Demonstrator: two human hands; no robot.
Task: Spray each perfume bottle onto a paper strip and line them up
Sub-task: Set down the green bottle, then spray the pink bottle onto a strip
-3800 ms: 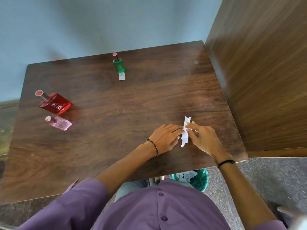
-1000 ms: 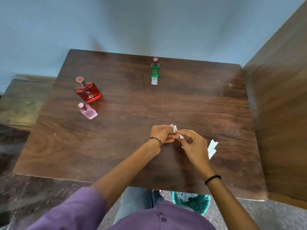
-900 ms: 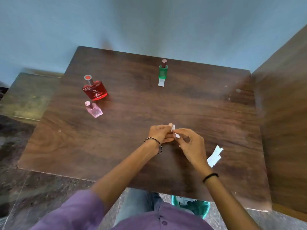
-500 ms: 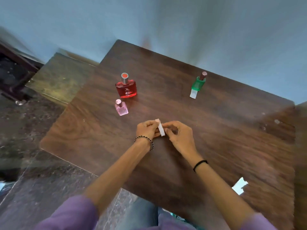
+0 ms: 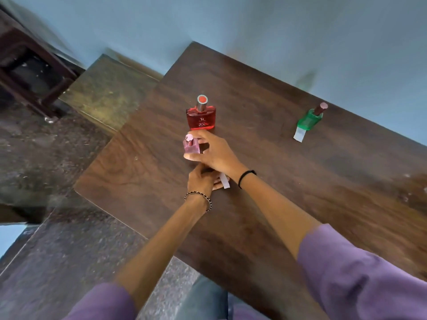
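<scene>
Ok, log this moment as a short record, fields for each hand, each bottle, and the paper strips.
right hand: gripping the pink bottle
left hand: holding a paper strip at the table
red bottle: upright, just behind the pink one
green bottle: upright, far right, apart
second strip: flat, in front of the green bottle

Purple sleeves (image 5: 360,269); beaded bracelet (image 5: 199,197); black band (image 5: 246,177)
</scene>
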